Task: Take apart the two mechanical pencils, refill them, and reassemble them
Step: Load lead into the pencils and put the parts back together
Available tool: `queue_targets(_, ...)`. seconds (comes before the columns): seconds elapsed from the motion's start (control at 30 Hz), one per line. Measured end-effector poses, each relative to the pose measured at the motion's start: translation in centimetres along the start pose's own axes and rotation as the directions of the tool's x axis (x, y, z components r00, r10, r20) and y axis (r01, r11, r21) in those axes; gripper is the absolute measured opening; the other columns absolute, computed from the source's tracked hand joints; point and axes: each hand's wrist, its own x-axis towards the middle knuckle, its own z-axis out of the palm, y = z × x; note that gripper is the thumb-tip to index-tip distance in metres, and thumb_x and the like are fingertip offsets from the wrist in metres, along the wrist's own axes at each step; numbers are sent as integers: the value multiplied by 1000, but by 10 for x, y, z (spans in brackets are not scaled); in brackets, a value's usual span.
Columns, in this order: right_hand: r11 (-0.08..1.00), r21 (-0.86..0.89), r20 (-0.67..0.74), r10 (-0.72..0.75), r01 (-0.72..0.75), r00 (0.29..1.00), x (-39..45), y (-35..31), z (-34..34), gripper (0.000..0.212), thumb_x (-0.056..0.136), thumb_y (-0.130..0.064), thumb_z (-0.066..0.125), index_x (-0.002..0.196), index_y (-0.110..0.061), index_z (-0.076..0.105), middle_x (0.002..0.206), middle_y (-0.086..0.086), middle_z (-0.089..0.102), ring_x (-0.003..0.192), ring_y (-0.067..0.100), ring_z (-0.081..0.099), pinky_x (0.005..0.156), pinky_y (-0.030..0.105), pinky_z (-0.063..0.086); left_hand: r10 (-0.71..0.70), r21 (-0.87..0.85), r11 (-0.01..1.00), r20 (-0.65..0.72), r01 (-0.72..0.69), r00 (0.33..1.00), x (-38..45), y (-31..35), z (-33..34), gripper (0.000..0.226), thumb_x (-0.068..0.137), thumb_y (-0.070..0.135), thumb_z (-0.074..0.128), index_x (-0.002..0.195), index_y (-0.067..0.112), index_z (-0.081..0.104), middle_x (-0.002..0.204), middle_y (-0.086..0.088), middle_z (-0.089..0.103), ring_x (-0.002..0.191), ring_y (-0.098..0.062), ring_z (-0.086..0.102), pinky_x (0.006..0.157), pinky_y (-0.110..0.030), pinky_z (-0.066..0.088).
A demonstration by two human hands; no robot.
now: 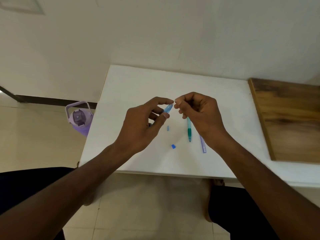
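My left hand (142, 123) grips the blue mechanical pencil (168, 108) above the white table (131, 87), its open end pointing up to the right. My right hand (199, 111) pinches thumb and forefinger together right at that end; whatever they hold is too small to see. The green mechanical pencil (189, 130) lies on the table, partly under my right hand. A small light-blue piece (168, 128) and a blue cap (173, 146) lie loose between my hands. A purple lead case (203, 144) lies beside my right wrist.
A wooden board (290, 118) lies along the table's right side. A purple water bottle (79, 118) stands on the floor left of the table. My legs and a bare foot (209, 201) are below the front edge.
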Motion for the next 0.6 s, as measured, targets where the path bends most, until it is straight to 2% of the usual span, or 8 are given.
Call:
queue_targets(0.07,1000,-7,9,-5,5,1000,0,0,0,9,97,-22,74,100,-15,79,86,-3,79,76,12,73,69,24,61,-13,-10,1000,-8,13,1000,0,1,1,28,103,31,64,131,33,67,99,9,78,87,-12,76,72,-38,64)
queue_targets(0.13,1000,-25,23,-15,16,1000,0,1,-1,8,97,-23,75,100,-16,79,85,-3,79,76,13,73,69,23,60,-26,-19,999,-15,25,1000,1,1,1,28,103,32,64,130,33,68,100,8,77,87,-13,75,75,-37,64)
queue_targets(0.3,989,-138,41,-56,61,998,-2,1,-3,7,99,-25,72,100,-19,76,84,-7,78,77,12,75,72,22,61,5,27,1000,-5,-5,1000,2,1,2,27,104,31,63,130,31,69,102,9,74,89,-14,74,68,-11,52)
queue_targets(0.4,964,-224,94,-124,143,988,-3,-2,-8,6,100,-25,71,99,-20,74,83,-9,76,78,12,75,74,21,60,44,69,997,11,-45,999,1,1,1,27,104,27,63,130,27,71,104,7,74,89,-13,72,70,-5,46)
queue_targets(0.5,853,-404,212,-264,330,941,-3,-5,-16,7,101,-20,68,97,-14,72,84,-6,72,76,15,68,74,23,55,130,170,977,26,-132,991,0,0,-1,24,104,20,65,126,23,74,106,5,77,89,-12,68,75,-5,43)
queue_targets(0.6,730,-524,343,-290,438,893,-3,-5,-19,9,102,-14,66,98,-7,70,89,0,69,74,13,56,72,13,44,152,215,964,50,-159,987,-2,-2,1,22,102,17,67,121,19,77,107,5,78,89,-8,66,76,0,36)
